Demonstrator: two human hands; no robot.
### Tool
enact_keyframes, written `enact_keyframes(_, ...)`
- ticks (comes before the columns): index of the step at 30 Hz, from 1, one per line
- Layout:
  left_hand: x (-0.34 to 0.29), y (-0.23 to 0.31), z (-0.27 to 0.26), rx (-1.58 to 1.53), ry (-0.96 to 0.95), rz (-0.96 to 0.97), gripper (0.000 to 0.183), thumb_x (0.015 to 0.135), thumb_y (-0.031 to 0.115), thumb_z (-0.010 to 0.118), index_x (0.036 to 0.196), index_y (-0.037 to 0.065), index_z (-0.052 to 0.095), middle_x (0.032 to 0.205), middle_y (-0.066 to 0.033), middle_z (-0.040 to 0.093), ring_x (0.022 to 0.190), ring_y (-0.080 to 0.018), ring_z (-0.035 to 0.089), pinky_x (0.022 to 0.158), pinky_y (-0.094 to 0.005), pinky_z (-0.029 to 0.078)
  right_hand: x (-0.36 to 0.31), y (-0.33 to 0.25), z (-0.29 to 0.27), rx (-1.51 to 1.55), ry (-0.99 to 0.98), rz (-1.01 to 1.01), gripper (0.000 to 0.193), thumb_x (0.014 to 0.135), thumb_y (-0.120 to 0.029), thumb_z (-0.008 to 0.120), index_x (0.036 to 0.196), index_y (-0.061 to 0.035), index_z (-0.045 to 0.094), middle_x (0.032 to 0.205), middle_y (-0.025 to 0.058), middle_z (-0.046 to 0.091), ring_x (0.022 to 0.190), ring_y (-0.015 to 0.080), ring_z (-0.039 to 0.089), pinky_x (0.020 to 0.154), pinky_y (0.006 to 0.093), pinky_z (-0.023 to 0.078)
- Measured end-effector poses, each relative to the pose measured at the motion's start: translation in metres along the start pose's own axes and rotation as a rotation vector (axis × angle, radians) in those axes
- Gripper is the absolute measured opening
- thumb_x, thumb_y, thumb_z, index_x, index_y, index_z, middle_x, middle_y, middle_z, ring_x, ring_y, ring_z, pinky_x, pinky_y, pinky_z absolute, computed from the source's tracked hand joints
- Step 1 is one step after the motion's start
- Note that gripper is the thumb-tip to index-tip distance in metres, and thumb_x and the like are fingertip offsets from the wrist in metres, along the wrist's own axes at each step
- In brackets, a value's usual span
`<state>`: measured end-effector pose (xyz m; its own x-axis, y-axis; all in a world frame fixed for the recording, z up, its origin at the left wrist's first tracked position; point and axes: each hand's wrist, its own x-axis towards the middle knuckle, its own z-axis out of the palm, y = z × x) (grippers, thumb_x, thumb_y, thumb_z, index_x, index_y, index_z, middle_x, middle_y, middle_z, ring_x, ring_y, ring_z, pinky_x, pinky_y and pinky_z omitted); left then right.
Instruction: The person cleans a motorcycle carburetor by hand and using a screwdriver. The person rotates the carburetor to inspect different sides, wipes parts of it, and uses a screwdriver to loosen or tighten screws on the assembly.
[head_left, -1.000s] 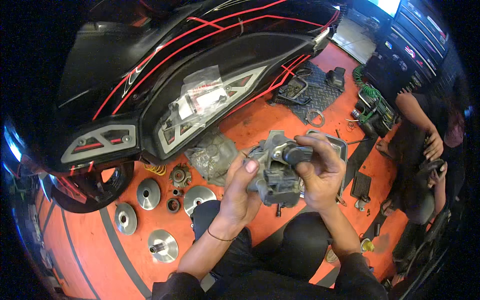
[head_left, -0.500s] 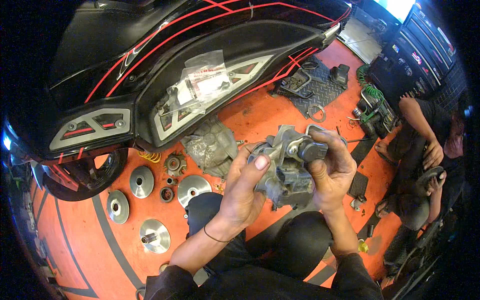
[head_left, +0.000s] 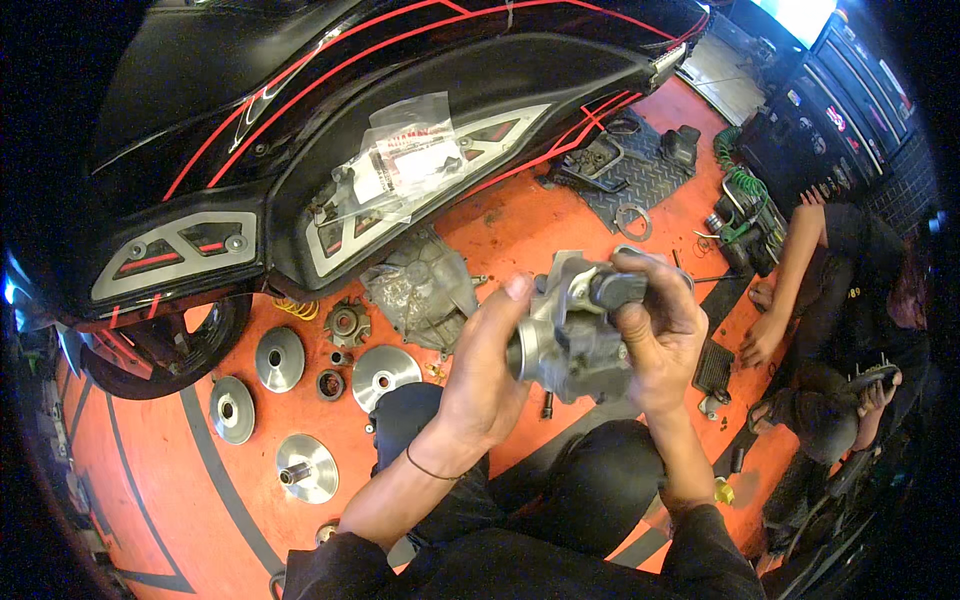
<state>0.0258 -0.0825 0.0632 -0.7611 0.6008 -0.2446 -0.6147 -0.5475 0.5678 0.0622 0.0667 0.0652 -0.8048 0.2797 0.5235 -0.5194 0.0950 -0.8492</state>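
In front of my knees I hold a throttle body [head_left: 570,350], a grey metal casting with black plastic sensor housings, slightly blurred. My right hand [head_left: 667,335] grips its right side, with the thumb and fingers around a black plastic cap [head_left: 618,290]. Against its left end, by the round metal mouth, lies my left hand [head_left: 478,375], thumb raised along the edge and the other fingers mostly hidden behind the part. A dark cord circles my left wrist.
A black scooter [head_left: 400,70] with red stripes stands ahead, a plastic bag [head_left: 410,150] on its footboard. Pulley discs [head_left: 387,378] and a casing cover [head_left: 425,285] lie on the orange floor at left. At right another person's hand [head_left: 768,335] reaches down beside tools [head_left: 745,225].
The throttle body has turned in my hands, its round mouth now showing on the left. My left thumb has lifted from its top face. The other person's hand has moved down toward the floor.
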Motion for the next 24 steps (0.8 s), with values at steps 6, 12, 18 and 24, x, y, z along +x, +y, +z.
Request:
enact_keyframes(6,0.019,-0.005,-0.016,0.026,0.086,-0.219,0.033,0.09,0.042,0.06,0.099,0.01,0.061,0.088,-0.0032,0.065,0.077,-0.0139,0.064,0.07,-0.0306,0.053,0.007,0.006,-0.014,-0.327,-0.435,-0.06,0.036,0.076,-0.019,0.075,0.104,0.0025,0.066,0.096,0.0131,0.066,0.089,0.0253,0.062,0.079,0.0333,0.048)
enact_keyframes(12,0.024,-0.016,-0.021,-0.064,0.066,-0.164,0.032,0.085,0.041,0.063,0.093,0.01,0.062,0.082,-0.0016,0.065,0.071,-0.0127,0.063,0.069,-0.0287,0.05,-0.033,0.078,-0.057,-0.261,0.055,0.608,0.035,0.093,-0.028,0.057,0.109,0.0028,0.062,0.086,0.015,0.066,0.081,0.0192,0.063,0.078,0.0331,0.049)
enact_keyframes(18,0.026,-0.01,-0.017,-0.309,0.072,-0.091,0.038,0.085,0.04,0.052,0.093,0.006,0.066,0.084,-0.0039,0.068,0.076,-0.0168,0.063,0.073,-0.0324,0.049,-0.21,0.26,-0.096,-1.143,-0.479,0.926,0.044,0.083,-0.037,0.062,0.103,0.0018,0.055,0.091,0.0277,0.064,0.09,0.0454,0.062,0.076,0.0518,0.049)
enact_keyframes(24,0.025,-0.001,-0.026,-0.374,0.116,0.048,0.044,0.083,0.041,0.051,0.094,0.002,0.067,0.084,-0.0083,0.068,0.079,-0.0202,0.064,0.078,-0.0333,0.05,-0.257,0.281,-0.069,-1.055,-0.302,0.906,0.034,0.087,-0.029,0.061,0.101,-0.0002,0.05,0.086,0.0271,0.061,0.079,0.0477,0.06,0.071,0.0516,0.046)
